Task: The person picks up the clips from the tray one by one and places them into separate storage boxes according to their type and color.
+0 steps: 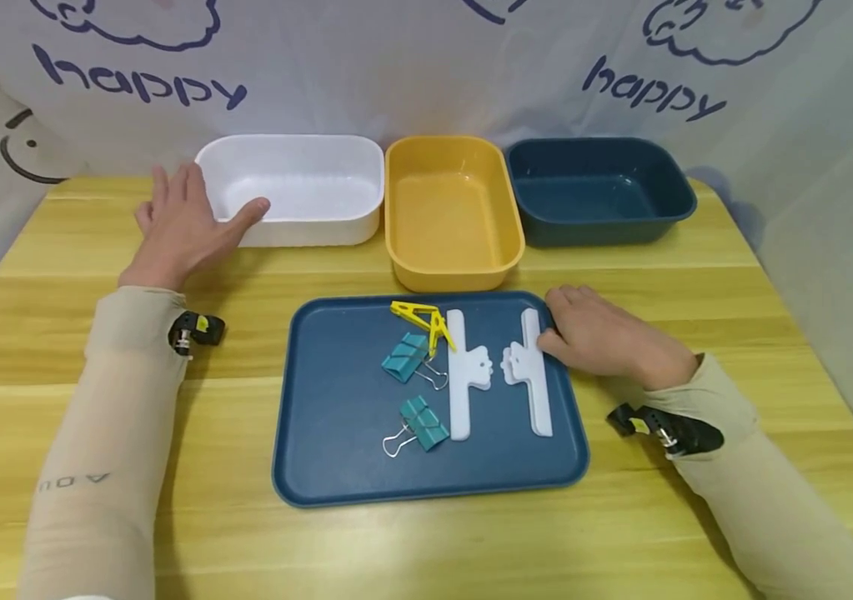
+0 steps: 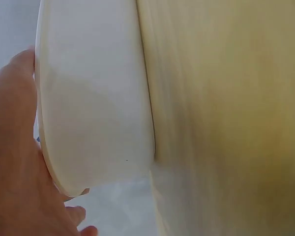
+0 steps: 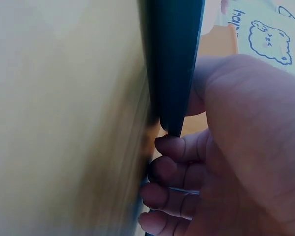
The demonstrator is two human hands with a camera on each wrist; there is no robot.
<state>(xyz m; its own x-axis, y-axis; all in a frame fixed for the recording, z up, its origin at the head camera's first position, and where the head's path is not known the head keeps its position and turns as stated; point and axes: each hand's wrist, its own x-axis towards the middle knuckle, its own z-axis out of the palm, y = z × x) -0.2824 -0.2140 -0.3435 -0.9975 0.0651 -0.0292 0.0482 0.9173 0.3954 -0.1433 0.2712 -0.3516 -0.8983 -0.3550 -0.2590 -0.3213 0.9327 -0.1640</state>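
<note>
My right hand gripped the tray at its far right corner, thumb over the low rim. My left hand was unclenched, fingers spread, touching the end of the white bin beyond the tray's far left. The yellow bin stood just past the tray's far edge, the navy bin past its far right; all three had rounded corners and smooth walls. Broad strips of grained table ran along the tray's left and near edges. On the tray, room was widest left of the clips: yellow pegs near the far edge, two teal clips with wire arms, and two long white clips, one near the right rim.

At my left wrist, my thumb rested over the bin's thin rim, my fingers past its curved end.

At my right wrist, the tray's dark rim ran between my thumb and curled fingers; how far they reached underneath I couldn't tell.
</note>
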